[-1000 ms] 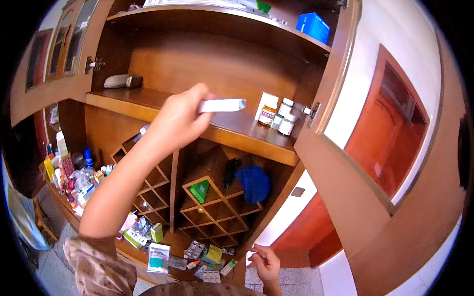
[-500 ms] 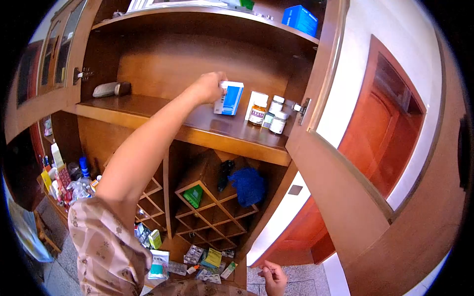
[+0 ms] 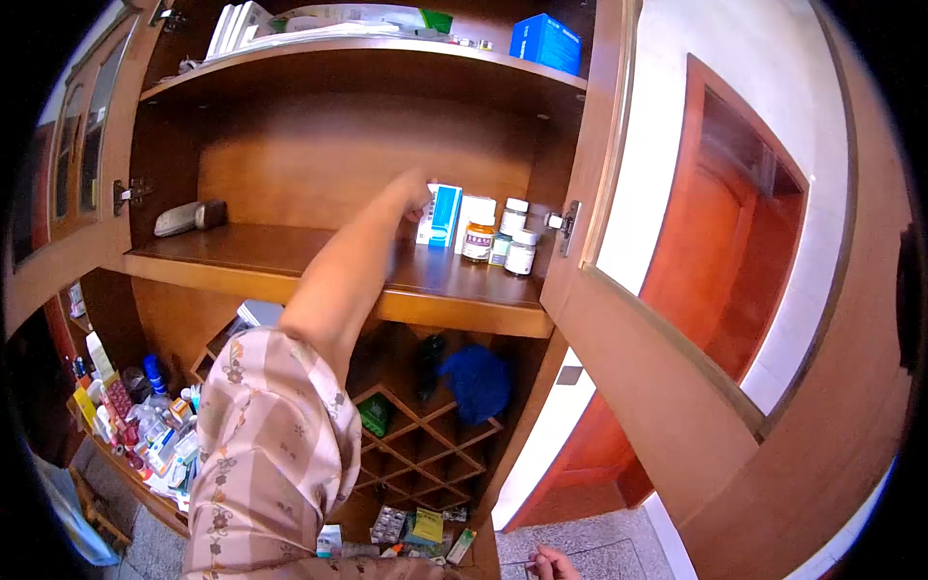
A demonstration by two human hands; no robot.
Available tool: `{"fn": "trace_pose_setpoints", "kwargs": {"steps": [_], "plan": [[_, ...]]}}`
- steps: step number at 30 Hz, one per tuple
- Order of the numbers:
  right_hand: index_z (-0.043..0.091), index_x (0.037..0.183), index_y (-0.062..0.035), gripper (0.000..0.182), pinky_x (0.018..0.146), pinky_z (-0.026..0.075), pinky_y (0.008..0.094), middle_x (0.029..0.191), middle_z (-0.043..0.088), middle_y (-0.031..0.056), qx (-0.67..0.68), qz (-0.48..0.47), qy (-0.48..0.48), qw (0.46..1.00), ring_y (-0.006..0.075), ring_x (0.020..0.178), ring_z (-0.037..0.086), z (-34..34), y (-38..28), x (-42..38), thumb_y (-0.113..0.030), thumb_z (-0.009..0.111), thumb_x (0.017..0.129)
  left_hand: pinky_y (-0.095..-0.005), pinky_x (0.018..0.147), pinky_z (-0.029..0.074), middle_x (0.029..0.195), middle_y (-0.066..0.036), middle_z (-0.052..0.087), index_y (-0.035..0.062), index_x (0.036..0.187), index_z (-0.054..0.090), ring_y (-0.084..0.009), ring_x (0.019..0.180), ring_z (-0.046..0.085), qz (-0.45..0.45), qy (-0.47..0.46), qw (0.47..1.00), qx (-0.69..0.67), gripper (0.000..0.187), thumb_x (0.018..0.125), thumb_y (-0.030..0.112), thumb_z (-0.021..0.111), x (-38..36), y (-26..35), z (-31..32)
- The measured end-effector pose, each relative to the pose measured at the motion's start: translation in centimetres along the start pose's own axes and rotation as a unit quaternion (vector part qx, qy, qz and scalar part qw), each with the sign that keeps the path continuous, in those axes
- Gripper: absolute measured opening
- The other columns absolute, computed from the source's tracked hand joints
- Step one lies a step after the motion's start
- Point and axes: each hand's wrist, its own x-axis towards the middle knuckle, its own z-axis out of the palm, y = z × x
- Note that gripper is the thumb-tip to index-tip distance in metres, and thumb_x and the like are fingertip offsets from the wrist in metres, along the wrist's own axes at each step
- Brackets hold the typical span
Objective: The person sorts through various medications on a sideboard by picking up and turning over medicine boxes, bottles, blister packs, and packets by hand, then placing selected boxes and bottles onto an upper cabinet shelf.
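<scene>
My left hand (image 3: 413, 195) reaches to the middle shelf, its curled, blurred fingers at the left edge of a white-and-blue box (image 3: 443, 217). Whether they still grip it is unclear. Upright on the shelf, the box stands close to an amber bottle (image 3: 478, 242) with a white cap. White-capped bottles (image 3: 520, 256) stand further right, and a pale box (image 3: 464, 215) shows partly behind the amber one. At the bottom edge is my right hand (image 3: 551, 563), partly cut off, its fingers curled with nothing seen in them.
An oblong case (image 3: 189, 218) lies at the shelf's left end. Above, the top shelf holds papers and a blue box (image 3: 546, 44). Open cabinet doors flank both sides, the right one (image 3: 667, 358) close by. Medicine packs (image 3: 425, 527) and bottles fill the lower surfaces.
The white-and-blue box, held apart from the bottles before, now stands upright beside them. The view has shifted, and my right hand shows lower in it.
</scene>
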Motion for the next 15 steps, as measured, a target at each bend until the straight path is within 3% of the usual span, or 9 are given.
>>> {"fn": "trace_pose_setpoints", "kwargs": {"steps": [3,4,6,7,9,10,11,13,15], "plan": [[0.061,0.108,0.0002,0.020,0.075,0.051,0.0281,0.100,0.062,0.0086,0.069,0.052,0.047,0.995,0.0151,0.086,0.060,-0.3,-0.6,-1.2,-0.011,0.053,0.093,-0.0405,0.062,0.056,0.093,-0.018,0.065,0.0059,0.118,0.050,-0.0268,0.077,0.066,-0.001,0.004,0.999,-0.035,0.039,0.082,0.011,0.063,-0.9,-0.3,0.4],[0.062,0.106,-0.0002,0.019,0.074,0.050,0.0275,0.096,0.063,0.0074,0.056,0.062,0.058,0.995,0.0144,0.084,0.059,-0.3,-1.2,-1.4,-0.013,0.054,0.093,-0.0405,0.062,0.056,0.093,-0.018,0.065,0.0059,0.118,0.050,-0.0268,0.077,0.066,-0.007,0.001,0.999,-0.037,0.039,0.082,0.011,0.063,-1.3,-0.3,0.6],[0.062,0.100,-0.0003,0.018,0.072,0.048,0.0262,0.088,0.063,0.0045,0.023,0.074,0.070,0.994,0.0122,0.080,0.057,0.2,-3.3,-1.3,-0.015,0.056,0.092,-0.0402,0.082,0.052,0.112,-0.021,0.060,0.0069,0.130,0.037,-0.0317,0.100,0.061,0.026,0.105,0.974,0.199,0.061,0.078,0.016,0.069,-1.5,0.0,0.7],[0.062,0.100,-0.0003,0.018,0.072,0.048,0.0262,0.088,0.063,0.0045,0.022,0.076,0.068,0.995,0.0122,0.080,0.057,0.6,-3.9,-1.3,-0.015,0.056,0.092,-0.0402,0.082,0.052,0.112,-0.021,0.060,0.0069,0.130,0.037,-0.0317,0.100,0.061,0.023,0.104,0.974,0.199,0.061,0.078,0.016,0.069,-2.3,0.8,0.5],[0.062,0.099,0.0008,0.021,0.072,0.047,0.0266,0.086,0.063,0.0054,-0.003,0.066,0.059,0.996,0.0120,0.079,0.057,1.3,-5.2,-1.1,-0.017,0.055,0.093,-0.0377,0.092,0.046,0.122,-0.023,0.054,0.0062,0.135,0.026,-0.0333,0.114,0.053,-0.113,0.084,0.980,0.141,0.076,0.075,0.017,0.072,-4.2,2.7,-0.1],[0.061,0.100,0.0017,0.025,0.073,0.048,0.0285,0.086,0.063,0.0066,-0.118,0.074,0.043,0.989,0.0127,0.081,0.058,1.9,-7.8,-0.9,-0.020,0.053,0.094,-0.0372,0.086,0.049,0.112,-0.019,0.061,0.0026,0.125,0.045,-0.0320,0.105,0.060,-0.103,0.140,0.973,0.149,0.057,0.076,0.019,0.071,-3.1,1.6,0.4],[0.061,0.100,0.0017,0.025,0.073,0.048,0.0285,0.086,0.063,0.0066,-0.119,0.074,0.042,0.989,0.0127,0.081,0.058,2.2,-8.2,-0.6,-0.020,0.053,0.094,-0.0372,0.086,0.049,0.112,-0.019,0.061,0.0026,0.125,0.045,-0.0320,0.105,0.060,-0.104,0.140,0.974,0.148,0.057,0.076,0.019,0.071,-2.4,1.0,0.3],[0.062,0.102,0.0011,0.027,0.076,0.048,0.0299,0.089,0.064,0.0080,-0.126,0.061,-0.008,0.990,0.0141,0.083,0.059,2.7,-8.1,-0.1,-0.023,0.051,0.094,-0.0376,0.074,0.054,0.095,-0.018,0.067,-0.0008,0.100,0.063,-0.0308,0.087,0.066,-0.081,-0.005,0.983,0.167,0.031,0.078,0.019,0.069,-2.2,0.7,-0.1],[0.062,0.104,0.0006,0.027,0.078,0.048,0.0302,0.092,0.065,0.0091,-0.107,0.066,-0.013,0.992,0.0157,0.085,0.060,2.9,-6.5,0.1,-0.022,0.051,0.094,-0.0381,0.067,0.054,0.088,-0.017,0.067,-0.0014,0.092,0.066,-0.0294,0.078,0.066,-0.076,-0.009,0.985,0.156,0.025,0.078,0.019,0.068,-2.2,0.4,0.2]]}}
